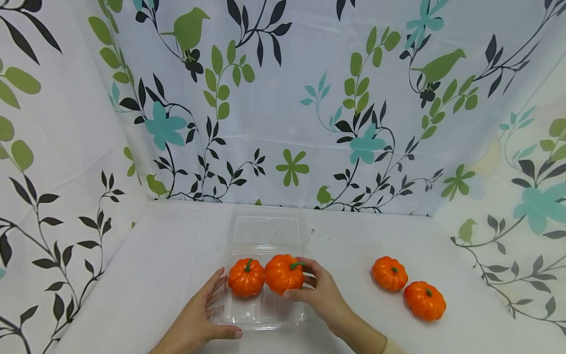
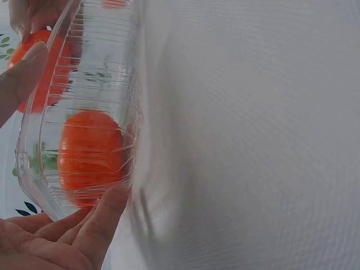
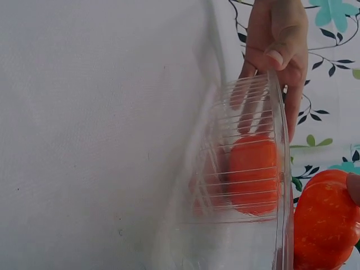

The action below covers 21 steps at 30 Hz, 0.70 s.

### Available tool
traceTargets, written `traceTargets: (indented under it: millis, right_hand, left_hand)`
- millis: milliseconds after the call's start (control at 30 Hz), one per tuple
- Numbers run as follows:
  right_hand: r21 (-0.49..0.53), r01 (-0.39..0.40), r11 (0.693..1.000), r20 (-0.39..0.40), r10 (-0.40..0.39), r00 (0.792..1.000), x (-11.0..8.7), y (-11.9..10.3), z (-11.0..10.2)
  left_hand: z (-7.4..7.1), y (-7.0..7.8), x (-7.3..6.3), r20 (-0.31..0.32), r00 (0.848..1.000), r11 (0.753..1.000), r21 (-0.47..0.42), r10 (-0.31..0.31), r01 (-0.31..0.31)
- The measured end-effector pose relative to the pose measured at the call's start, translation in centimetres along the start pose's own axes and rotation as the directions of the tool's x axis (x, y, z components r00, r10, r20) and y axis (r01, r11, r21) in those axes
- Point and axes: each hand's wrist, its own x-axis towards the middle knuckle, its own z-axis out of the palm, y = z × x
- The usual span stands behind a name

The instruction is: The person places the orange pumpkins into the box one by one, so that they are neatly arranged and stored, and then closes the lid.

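A small orange toy pumpkin (image 1: 283, 273) with a green stem is in my right hand (image 1: 326, 296), pinched between thumb and fingers. It hangs over the right half of a clear plastic clamshell container (image 1: 265, 317), above its rim in the right wrist view. A second toy pumpkin (image 1: 245, 280) sits in the container's left half, and shows through the ribbed wall in the left wrist view. My left hand (image 1: 196, 314) holds the container's near left corner, fingers along the left wall and thumb at the front side.
The container's lid (image 1: 268, 227) lies folded back, away from me. Two more orange toy pumpkins (image 1: 389, 273) (image 1: 425, 301) stand on the white cloth-covered table (image 1: 177, 246) at the right. A patterned curtain (image 1: 283, 123) hangs behind and at both sides.
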Motion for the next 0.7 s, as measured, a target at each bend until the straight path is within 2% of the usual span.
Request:
traceTargets:
  millis: [333, 700]
  right_hand:
    - [-0.159, 0.098, 0.982, -0.01, -0.101, 0.995, 0.42, 0.19, 0.36]
    - [-0.362, 0.251, 0.898, 0.037, -0.256, 0.966, 0.51, 0.51, 0.23]
  left_hand:
    - [0.04, 0.01, 0.0, 0.001, 1.0, 1.0, -0.003, 0.001, -0.001]
    - [0.05, -0.19, 0.09, 0.004, 1.0, 1.0, -0.014, -0.011, 0.011]
